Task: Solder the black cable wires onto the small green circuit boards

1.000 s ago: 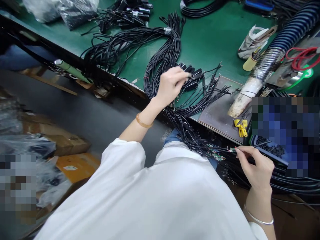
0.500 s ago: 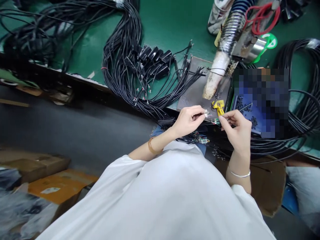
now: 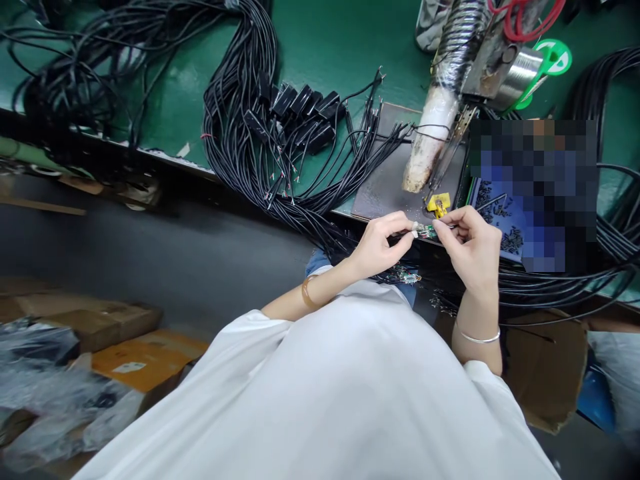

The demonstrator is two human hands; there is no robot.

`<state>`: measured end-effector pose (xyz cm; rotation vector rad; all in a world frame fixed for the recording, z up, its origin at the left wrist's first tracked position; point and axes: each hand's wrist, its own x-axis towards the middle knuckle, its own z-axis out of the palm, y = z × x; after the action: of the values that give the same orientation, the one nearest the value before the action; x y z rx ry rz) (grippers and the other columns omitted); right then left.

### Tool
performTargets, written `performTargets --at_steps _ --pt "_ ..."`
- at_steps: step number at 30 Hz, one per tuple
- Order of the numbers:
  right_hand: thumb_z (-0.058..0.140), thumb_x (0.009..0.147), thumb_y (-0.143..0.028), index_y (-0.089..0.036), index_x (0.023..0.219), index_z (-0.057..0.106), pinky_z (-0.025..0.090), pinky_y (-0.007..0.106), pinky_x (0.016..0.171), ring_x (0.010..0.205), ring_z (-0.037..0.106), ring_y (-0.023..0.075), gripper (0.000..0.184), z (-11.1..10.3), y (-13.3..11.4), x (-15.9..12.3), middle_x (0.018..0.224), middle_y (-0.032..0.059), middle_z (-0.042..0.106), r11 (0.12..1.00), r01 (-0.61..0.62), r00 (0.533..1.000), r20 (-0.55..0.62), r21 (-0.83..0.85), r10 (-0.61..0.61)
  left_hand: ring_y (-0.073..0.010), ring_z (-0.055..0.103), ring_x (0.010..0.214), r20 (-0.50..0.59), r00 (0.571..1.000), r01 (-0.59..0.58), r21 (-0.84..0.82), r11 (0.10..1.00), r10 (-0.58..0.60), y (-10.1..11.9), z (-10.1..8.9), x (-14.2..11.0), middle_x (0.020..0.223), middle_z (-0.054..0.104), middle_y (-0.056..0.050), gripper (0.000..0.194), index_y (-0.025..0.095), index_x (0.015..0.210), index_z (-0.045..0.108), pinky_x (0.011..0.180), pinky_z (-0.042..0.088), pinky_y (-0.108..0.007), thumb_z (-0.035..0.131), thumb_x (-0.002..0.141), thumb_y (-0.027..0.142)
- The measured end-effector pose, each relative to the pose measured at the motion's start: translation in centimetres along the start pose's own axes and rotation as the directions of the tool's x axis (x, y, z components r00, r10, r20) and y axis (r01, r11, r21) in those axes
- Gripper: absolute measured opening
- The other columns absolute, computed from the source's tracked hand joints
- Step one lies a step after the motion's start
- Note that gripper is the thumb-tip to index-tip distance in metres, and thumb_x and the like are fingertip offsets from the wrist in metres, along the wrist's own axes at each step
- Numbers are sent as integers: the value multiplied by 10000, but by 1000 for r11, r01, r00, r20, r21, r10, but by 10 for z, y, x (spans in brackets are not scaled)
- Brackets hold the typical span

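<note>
My left hand pinches a cable end with thin bare wires, held just in front of the bench edge. Between the fingertips of my right hand is a small green circuit board with wires on it. The wire ends and the board meet, though fingers partly hide the contact. Just beyond my right fingertips is a yellow clip-like piece, below the thin metal tip of a soldering iron. Wired circuit boards lie at my lap, below my left hand.
Bundled black cables with black housings cover the bench's left part. A white-wrapped hose hangs over a grey plate. A green solder spool stands behind. Right, a blue tray holds small black parts. Cardboard boxes lie at left.
My hands have come closer together, bringing the wire ends from my left fingers up to the green circuit board in my right. The camera view has shifted slightly.
</note>
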<state>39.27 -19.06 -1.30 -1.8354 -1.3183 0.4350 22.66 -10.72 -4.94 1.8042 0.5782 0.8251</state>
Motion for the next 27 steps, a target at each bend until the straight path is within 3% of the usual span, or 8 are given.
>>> performTargets --at_steps 7,9,12,14,17,21,24,27 --pt "641 924 -378 -207 869 670 424 207 467 467 563 76 182 4 -1 -2 667 -44 643 1000 15 1000 6 -4 -15 -71 410 610 -33 988 142 -144 979 -148 -5 10 1 681 487 18 171 129 751 651 571 317 -217 625 862 257" --pt "624 938 -363 -214 915 703 465 222 486 514 625 95 170 4 -4 -7 758 -15 701 997 70 990 -117 -45 -75 -71 424 626 -40 979 190 -190 963 -201 -6 12 2 685 511 16 163 128 743 636 577 325 -209 626 848 252" --pt "601 948 -313 -229 1049 702 484 256 494 524 642 123 165 0 -6 -20 718 -10 690 984 162 905 -386 -78 -179 -69 420 618 -54 959 258 -247 934 -279 -9 14 6 663 493 24 172 127 762 635 576 332 -201 623 839 279" --pt "580 956 -290 -236 1187 627 465 267 458 484 628 132 242 -3 -5 -29 677 -27 670 978 205 865 -461 -34 -198 -65 399 603 -53 951 282 -252 926 -305 -10 14 7 647 465 32 187 127 770 637 567 323 -199 625 835 302" --pt "568 966 -248 -240 1247 547 519 278 494 558 701 151 282 -4 3 -35 835 -5 750 972 223 878 -418 -77 -234 -67 392 600 -50 948 296 -221 929 -314 -12 13 8 642 459 33 207 129 772 641 557 310 -200 629 835 326" --pt "659 905 -161 -223 1068 633 614 303 771 879 775 193 176 4 14 -28 1018 34 787 888 339 876 -241 -311 -419 -72 419 619 -49 952 284 -225 932 -301 -13 12 8 659 488 25 213 129 763 637 571 328 -201 626 850 323" --pt "661 888 -125 -213 1017 612 609 304 863 1070 739 208 163 15 20 -18 1243 91 727 850 447 863 -116 -279 -492 -70 431 622 -54 957 264 -243 933 -285 -12 12 10 672 502 24 200 129 758 628 594 354 -203 621 856 303" --pt "645 887 -115 -212 962 584 616 314 883 1049 743 200 137 24 22 -13 1277 99 709 870 448 866 -142 -206 -479 -66 418 606 -93 957 248 -234 940 -276 -10 12 14 647 482 30 199 132 729 608 588 350 -201 624 849 289"
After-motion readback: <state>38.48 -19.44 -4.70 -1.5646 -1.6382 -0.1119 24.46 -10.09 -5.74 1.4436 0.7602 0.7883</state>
